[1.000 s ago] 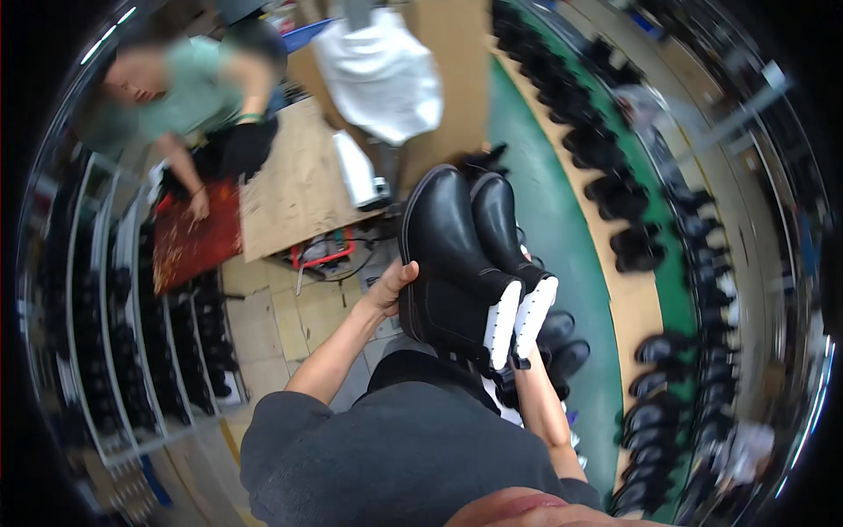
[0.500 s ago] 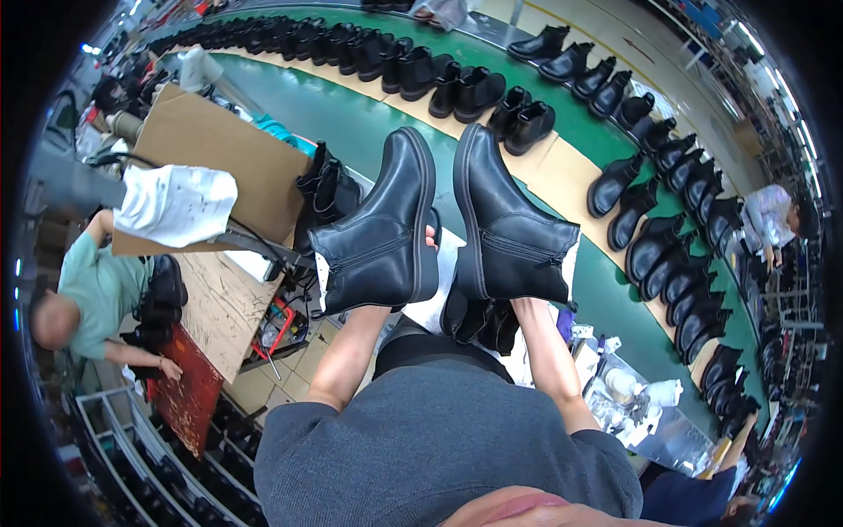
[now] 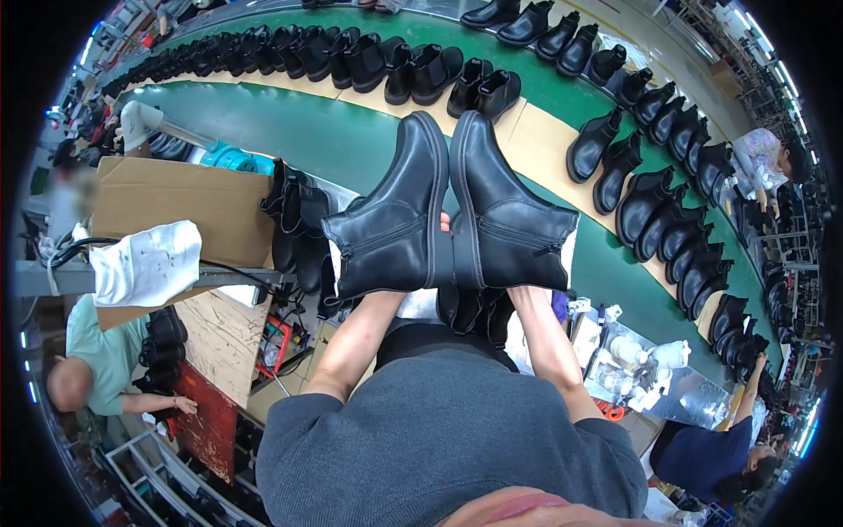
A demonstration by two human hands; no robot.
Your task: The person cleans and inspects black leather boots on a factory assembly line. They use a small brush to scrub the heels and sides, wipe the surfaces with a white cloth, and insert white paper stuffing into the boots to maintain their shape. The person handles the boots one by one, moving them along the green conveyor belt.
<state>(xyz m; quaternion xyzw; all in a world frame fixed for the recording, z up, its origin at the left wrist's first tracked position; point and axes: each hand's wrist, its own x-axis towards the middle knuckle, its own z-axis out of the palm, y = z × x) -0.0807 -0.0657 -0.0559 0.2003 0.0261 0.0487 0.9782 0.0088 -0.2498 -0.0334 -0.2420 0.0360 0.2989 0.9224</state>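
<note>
Head view: two black ankle boots held up side by side, soles touching, toes pointing away; left boot (image 3: 392,224) and right boot (image 3: 503,215) raised above the lap, in front of the green belt (image 3: 290,132); left hand (image 3: 395,297) under the left boot, almost wholly hidden behind its heel and shaft, so grip there impossible to tell for sure, though seemingly closed on the boot; right hand (image 3: 518,294) likewise tucked beneath the right boot, only a fingertip showing between the two near the collars, closure not clear either.

Progress, as a judgement: pair already picked up and matched together, apparently under comparison or inspection; setting down not yet done; many more boots lined up on the belt, some in pairs on tan pads (image 3: 536,149), and a small heap of boots (image 3: 294,228) just left of the held pair.

Look of the pair: smooth, glossy black leather; rounded toes; side zips with small pulls; thick dark soles pressed edge to edge; pale lining glimpsed at the right collar; no flaw visible at this size.

Around: cardboard box (image 3: 176,211) at left with a white cloth (image 3: 145,262) over a rail; cluttered metal tabletop (image 3: 632,369) at right; other persons at the edges.
</note>
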